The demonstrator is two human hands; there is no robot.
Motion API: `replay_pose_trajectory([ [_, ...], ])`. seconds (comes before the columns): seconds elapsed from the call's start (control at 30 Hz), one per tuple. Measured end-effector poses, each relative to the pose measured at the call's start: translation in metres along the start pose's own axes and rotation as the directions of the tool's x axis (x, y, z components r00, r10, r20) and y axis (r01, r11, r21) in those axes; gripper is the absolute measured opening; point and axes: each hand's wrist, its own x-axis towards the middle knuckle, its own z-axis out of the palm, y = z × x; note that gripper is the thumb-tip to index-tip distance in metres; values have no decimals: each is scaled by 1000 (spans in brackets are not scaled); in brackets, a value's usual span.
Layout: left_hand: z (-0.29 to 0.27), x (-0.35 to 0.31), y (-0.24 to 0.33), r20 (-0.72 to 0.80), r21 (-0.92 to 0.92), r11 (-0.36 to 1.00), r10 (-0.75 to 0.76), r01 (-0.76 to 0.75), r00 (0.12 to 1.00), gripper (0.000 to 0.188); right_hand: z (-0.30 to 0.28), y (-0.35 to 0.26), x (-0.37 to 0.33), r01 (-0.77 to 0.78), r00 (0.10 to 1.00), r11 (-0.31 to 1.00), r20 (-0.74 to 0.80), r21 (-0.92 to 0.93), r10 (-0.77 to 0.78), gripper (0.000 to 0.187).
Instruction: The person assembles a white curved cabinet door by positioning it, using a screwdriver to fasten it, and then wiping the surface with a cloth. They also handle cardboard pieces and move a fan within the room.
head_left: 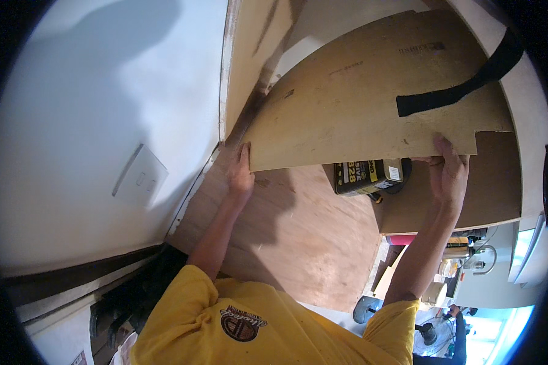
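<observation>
A thin brown board (359,103) with faint dark stamps and a notch at its near right corner spans the upper middle of the view. My left hand (242,173) grips its near left corner. Toward the near right corner, my right hand (449,173) is closed on the edge, thumb on top and fingers underneath, partly hidden. Below the near edge, between my hands, a black can (365,176) with yellow markings shows in part; the board covers the rest of it. A yellow-and-black handle (375,198) pokes out beside the can.
A reddish plywood surface (310,243) spreads beneath my arms. On the left rises a white wall (73,152) with a switch plate (141,174). A black strap (456,94) crosses the view above the board. Lower right are a curved tap (487,258), assorted containers and a fan (435,340).
</observation>
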Motion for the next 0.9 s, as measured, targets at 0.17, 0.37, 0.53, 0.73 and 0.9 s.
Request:
replay_pose_trajectory([
  [0.17, 9, 5, 9, 15, 2, 1000, -30, 30, 999, 65, -6, 10, 19, 39, 999, 999, 28, 26, -39, 47],
  [0.37, 15, 15, -2, -4, -21, 1000, -6, 6, 1000, 71, -10, 18, 27, 57, 997, 998, 48, 17, -58, 43],
  [0.53, 27, 36, -7, 33, 12, 1000, -14, 13, 999, 73, 8, 10, 23, 70, 996, 990, -44, -122, -76, 51],
  [0.73, 33, 51, -11, 27, -3, 997, -83, 83, 996, 74, 20, 7, 22, 46, 998, 996, 35, -80, -44, 45],
  [0.9, 43, 47, -31, -13, 167, 985, -29, 31, 999, 81, 31, -1, 23, 48, 999, 948, -1, -315, -51, 33],
])
